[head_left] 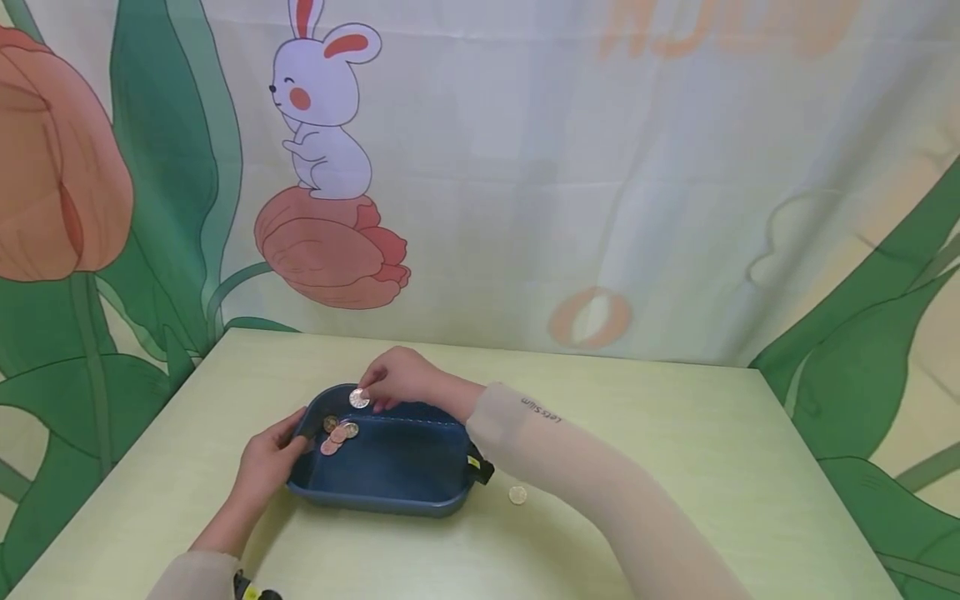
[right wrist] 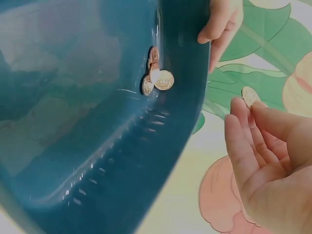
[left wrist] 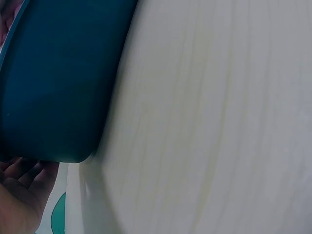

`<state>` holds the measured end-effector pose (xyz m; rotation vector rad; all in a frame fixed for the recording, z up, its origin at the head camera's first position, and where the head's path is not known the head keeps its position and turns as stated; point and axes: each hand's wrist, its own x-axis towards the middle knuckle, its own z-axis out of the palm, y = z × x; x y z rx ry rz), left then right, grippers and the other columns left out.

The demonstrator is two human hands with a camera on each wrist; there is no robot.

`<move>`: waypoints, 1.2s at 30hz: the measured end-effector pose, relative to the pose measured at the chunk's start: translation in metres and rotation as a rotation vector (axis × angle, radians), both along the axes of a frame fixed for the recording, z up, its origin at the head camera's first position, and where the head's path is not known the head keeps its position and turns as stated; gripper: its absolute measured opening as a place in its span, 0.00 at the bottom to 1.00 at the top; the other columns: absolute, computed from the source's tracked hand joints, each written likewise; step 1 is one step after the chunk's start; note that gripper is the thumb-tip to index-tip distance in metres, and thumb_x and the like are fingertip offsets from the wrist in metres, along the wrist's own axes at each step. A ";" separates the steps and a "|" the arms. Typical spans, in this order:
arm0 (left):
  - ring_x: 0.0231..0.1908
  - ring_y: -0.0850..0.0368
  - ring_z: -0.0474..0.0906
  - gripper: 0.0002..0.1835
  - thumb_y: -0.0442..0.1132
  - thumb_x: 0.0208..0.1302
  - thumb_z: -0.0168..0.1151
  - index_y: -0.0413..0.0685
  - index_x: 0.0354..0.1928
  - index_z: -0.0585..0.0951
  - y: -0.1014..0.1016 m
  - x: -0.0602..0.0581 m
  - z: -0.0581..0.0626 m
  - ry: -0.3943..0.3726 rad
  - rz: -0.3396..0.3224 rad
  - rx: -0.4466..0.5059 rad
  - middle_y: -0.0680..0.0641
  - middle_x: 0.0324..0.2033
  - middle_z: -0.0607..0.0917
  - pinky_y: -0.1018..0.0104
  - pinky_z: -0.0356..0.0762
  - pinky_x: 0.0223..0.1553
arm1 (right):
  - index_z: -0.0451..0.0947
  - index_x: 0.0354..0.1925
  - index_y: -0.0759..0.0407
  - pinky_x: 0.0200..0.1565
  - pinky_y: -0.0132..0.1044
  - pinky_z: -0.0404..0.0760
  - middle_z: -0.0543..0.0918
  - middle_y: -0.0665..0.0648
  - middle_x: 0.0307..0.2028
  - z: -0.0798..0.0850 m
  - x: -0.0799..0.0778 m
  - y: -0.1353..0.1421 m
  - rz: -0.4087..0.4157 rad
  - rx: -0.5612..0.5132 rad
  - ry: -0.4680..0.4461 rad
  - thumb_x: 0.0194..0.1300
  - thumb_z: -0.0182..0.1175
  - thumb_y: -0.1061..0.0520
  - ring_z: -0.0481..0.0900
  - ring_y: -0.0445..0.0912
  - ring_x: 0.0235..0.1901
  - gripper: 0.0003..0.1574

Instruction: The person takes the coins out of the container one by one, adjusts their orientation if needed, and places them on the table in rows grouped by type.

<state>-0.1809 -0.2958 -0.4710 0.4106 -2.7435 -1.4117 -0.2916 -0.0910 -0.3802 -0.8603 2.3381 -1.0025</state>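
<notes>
A dark blue plastic tub (head_left: 382,504) sits tilted on the table. My left hand (head_left: 268,462) grips its left end, thumb over the rim; the left wrist view shows the fingers (left wrist: 36,178) under that end. Over the tub's far left corner, my right hand (head_left: 405,379) pinches a shiny coin (head_left: 359,398) between thumb and fingertips. In the right wrist view this coin (right wrist: 249,96) is held edge-up, outside the tub's outline. Several gold and copper coins (head_left: 339,435) lie clustered inside at the left end, some overlapping.
One loose coin (head_left: 517,495) lies on the pale table (head_left: 675,467), right of the tub. A black strap with a yellow tag (head_left: 480,465) shows at my right wrist. Behind the table hangs a printed cloth (head_left: 510,167) with a rabbit and tulips.
</notes>
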 end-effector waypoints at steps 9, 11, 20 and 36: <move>0.70 0.31 0.71 0.30 0.35 0.74 0.48 0.35 0.76 0.63 0.000 0.001 0.000 -0.002 -0.005 -0.001 0.29 0.67 0.73 0.39 0.71 0.69 | 0.87 0.48 0.64 0.39 0.35 0.89 0.91 0.65 0.42 0.014 0.016 0.049 -0.014 -0.023 -0.072 0.70 0.64 0.59 0.91 0.54 0.37 0.12; 0.70 0.32 0.71 0.29 0.35 0.75 0.48 0.35 0.76 0.63 0.000 0.001 0.000 0.000 -0.005 -0.004 0.29 0.67 0.74 0.39 0.71 0.68 | 0.87 0.48 0.64 0.40 0.36 0.89 0.91 0.67 0.43 0.013 0.022 0.064 -0.019 -0.035 -0.085 0.70 0.64 0.59 0.91 0.54 0.36 0.12; 0.71 0.31 0.68 0.30 0.36 0.74 0.48 0.36 0.76 0.63 0.000 0.000 0.000 -0.010 -0.013 -0.010 0.29 0.69 0.71 0.39 0.72 0.68 | 0.85 0.45 0.67 0.42 0.41 0.90 0.90 0.69 0.41 0.004 0.053 0.124 -0.104 -0.133 -0.163 0.69 0.65 0.61 0.90 0.51 0.32 0.11; 0.67 0.32 0.75 0.29 0.35 0.76 0.47 0.35 0.76 0.62 0.002 0.004 0.001 -0.002 -0.025 -0.010 0.28 0.66 0.75 0.41 0.74 0.66 | 0.81 0.42 0.71 0.40 0.39 0.89 0.89 0.69 0.40 -0.043 0.084 0.210 -0.351 -0.231 -0.175 0.70 0.63 0.61 0.86 0.41 0.32 0.11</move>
